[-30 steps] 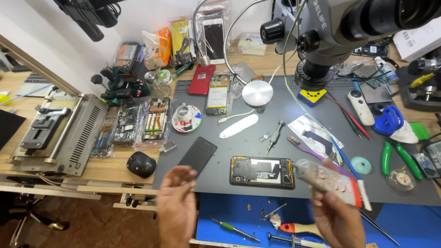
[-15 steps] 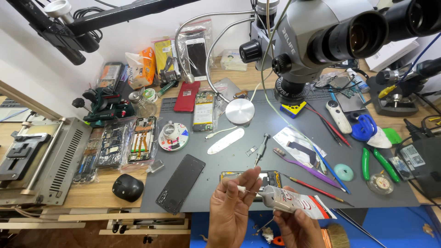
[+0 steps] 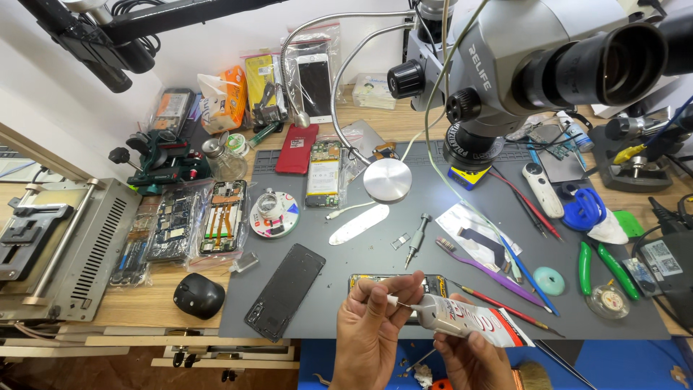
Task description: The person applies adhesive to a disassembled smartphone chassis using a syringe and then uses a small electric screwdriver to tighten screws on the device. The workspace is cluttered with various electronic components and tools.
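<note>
My right hand (image 3: 473, 357) holds a soft glue tube (image 3: 469, 321) with a red and white label, its nozzle pointing left. My left hand (image 3: 375, 325) pinches the tube's thin nozzle tip between thumb and fingers. Both hands are at the near edge of the grey work mat (image 3: 404, 253). Just behind them lies an opened phone frame (image 3: 433, 282), partly hidden by my fingers. A black phone back cover (image 3: 285, 290) lies to the left of my left hand.
A large microscope (image 3: 534, 65) hangs over the mat's far right. Screwdriver (image 3: 417, 238), tweezers, purple and red tools, green pliers (image 3: 599, 271) and phone parts are scattered on the mat. A metal machine (image 3: 58, 245) and a black mouse (image 3: 198, 295) sit at left.
My hands came together in front of me. The left hand, free a second ago, now pinches the nozzle of the tube that the right hand carried in. The view shifted up and left.
</note>
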